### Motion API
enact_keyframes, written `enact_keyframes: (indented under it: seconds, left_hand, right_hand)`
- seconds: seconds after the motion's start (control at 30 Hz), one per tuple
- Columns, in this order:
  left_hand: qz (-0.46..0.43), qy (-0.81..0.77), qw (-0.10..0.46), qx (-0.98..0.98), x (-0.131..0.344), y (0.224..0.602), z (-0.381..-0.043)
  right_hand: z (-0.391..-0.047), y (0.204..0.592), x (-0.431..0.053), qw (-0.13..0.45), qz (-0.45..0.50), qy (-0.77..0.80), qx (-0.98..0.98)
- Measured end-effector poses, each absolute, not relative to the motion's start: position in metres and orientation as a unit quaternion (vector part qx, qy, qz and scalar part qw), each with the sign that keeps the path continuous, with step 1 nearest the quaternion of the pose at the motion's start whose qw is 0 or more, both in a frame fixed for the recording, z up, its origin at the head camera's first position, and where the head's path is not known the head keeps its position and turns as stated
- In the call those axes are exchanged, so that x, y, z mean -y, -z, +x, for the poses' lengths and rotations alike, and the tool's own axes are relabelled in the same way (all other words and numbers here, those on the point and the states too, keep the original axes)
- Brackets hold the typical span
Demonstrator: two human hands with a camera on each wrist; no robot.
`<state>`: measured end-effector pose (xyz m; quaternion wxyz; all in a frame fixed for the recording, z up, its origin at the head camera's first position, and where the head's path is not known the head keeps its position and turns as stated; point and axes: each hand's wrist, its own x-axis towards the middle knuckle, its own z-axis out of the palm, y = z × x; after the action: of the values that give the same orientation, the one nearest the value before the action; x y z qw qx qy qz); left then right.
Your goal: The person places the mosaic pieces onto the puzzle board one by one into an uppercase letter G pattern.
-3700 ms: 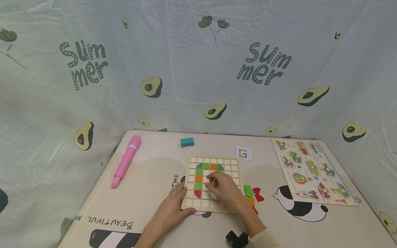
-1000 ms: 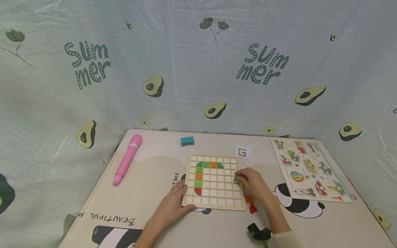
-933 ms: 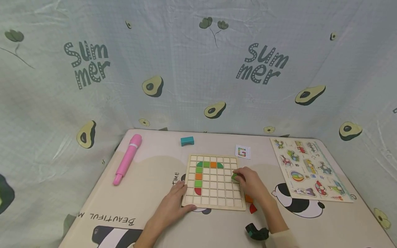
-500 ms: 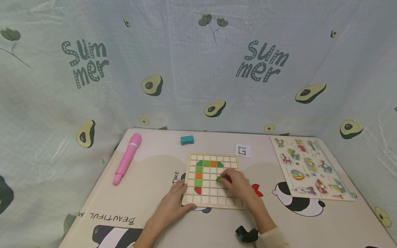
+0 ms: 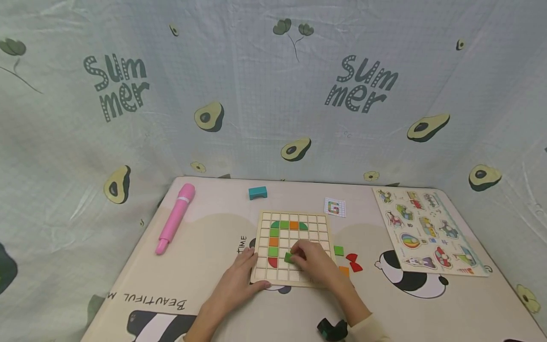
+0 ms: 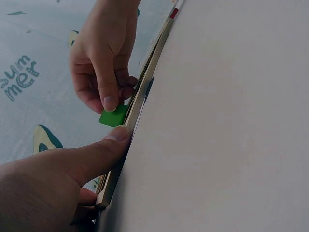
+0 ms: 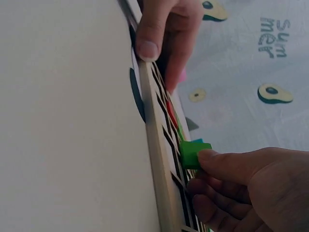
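In the head view my right hand is over the lower middle of a wooden grid board. It pinches a green square tile between thumb and fingers; in the right wrist view this tile is tilted close over the grid. My left hand rests at the board's near left corner, thumb on the front edge and fingers along the left side. On the board, green and orange squares form a column and a top row, with green quarter-circles at the row's ends and a red quarter-circle below the column.
Right of the board lie a loose green square, an orange square and red quarter-circles. A pattern card, a teal block, a pink microphone-like toy, a picture puzzle and a black bent object surround it.
My right hand has picked up the green square from beside the board and carried it left and nearer over the grid. The left hand stays at the corner.
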<state>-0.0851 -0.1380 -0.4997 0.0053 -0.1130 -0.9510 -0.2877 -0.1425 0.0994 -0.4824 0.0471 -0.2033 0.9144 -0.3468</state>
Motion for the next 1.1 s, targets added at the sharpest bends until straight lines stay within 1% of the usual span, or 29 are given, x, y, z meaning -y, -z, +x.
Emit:
enact_keyframes:
  seconds: [0.27, 0.63, 0.83, 1.1]
  left_hand:
    - [-0.110, 0.288, 0.000, 0.951, 0.138, 0.498, -0.085]
    - [-0.114, 0.284, -0.001, 0.952, 0.139, 0.498, -0.086]
    - [-0.115, 0.283, 0.003, 0.952, 0.139, 0.499, -0.086]
    - [-0.117, 0.289, 0.001, 0.950, 0.139, 0.499, -0.085]
  right_hand:
    - [-0.140, 0.487, -0.090, 0.052, -0.233, 0.339, -0.910]
    - [-0.138, 0.493, -0.087, 0.019, -0.264, 0.297, -0.918]
    - [-0.139, 0.494, -0.086, 0.020, -0.254, 0.300, -0.919]
    - [-0.137, 0.484, -0.095, 0.023, -0.208, 0.301, -0.930]
